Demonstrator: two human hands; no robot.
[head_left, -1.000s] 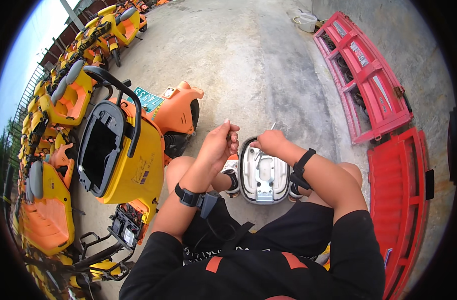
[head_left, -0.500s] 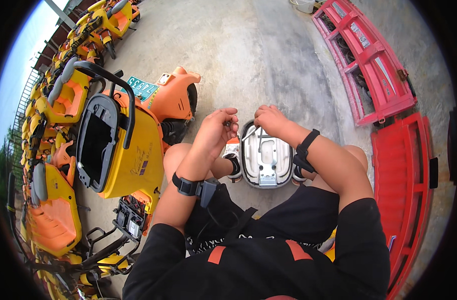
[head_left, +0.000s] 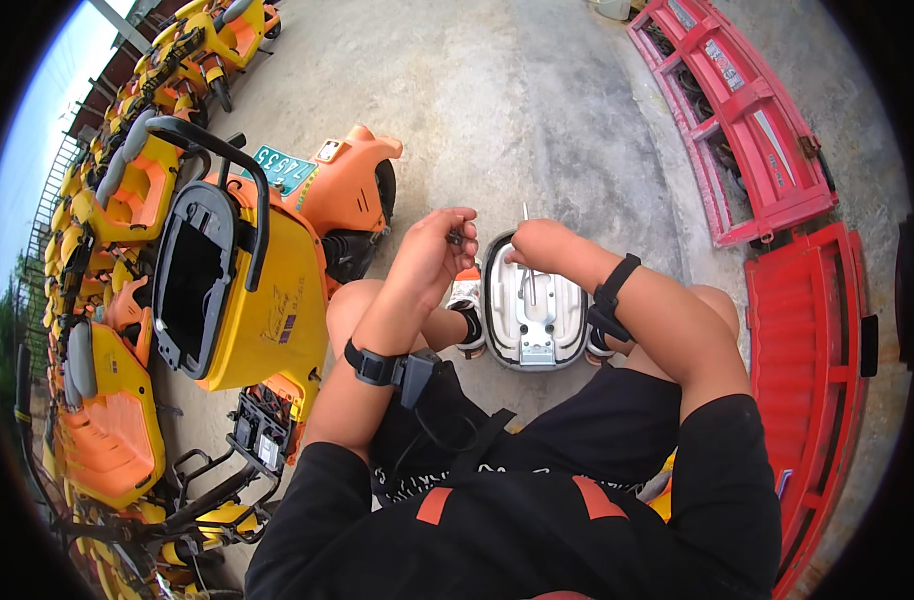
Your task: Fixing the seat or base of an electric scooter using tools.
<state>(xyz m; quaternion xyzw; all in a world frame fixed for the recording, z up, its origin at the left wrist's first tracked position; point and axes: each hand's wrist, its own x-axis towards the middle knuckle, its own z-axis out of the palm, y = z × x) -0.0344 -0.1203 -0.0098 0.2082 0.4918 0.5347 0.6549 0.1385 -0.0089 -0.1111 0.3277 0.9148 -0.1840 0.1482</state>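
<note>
Held up at the left of an oval seat (head_left: 562, 325), my left hand (head_left: 442, 250) has its fingers curled round a small dark object (head_left: 455, 238). My right hand (head_left: 542, 245) grips a thin metal rod tool (head_left: 525, 210) over the seat's upper part. The seat lies underside up between my shoes (head_left: 467, 320), showing white moulded plastic, a dark rim and a silver metal bracket (head_left: 537, 345). Part of the rod is hidden by my fingers.
A yellow-orange scooter (head_left: 252, 330) with an open compartment stands close at left, before a long row of similar scooters (head_left: 107, 420). Red metal panels (head_left: 797, 380) lie along the concrete wall (head_left: 837, 100) at right. A pale bucket (head_left: 609, 8) is at the back.
The whole scene has shifted upward in the picture. The rod in my right hand has swung from a slant to nearly vertical in the picture, and that hand has turned.
</note>
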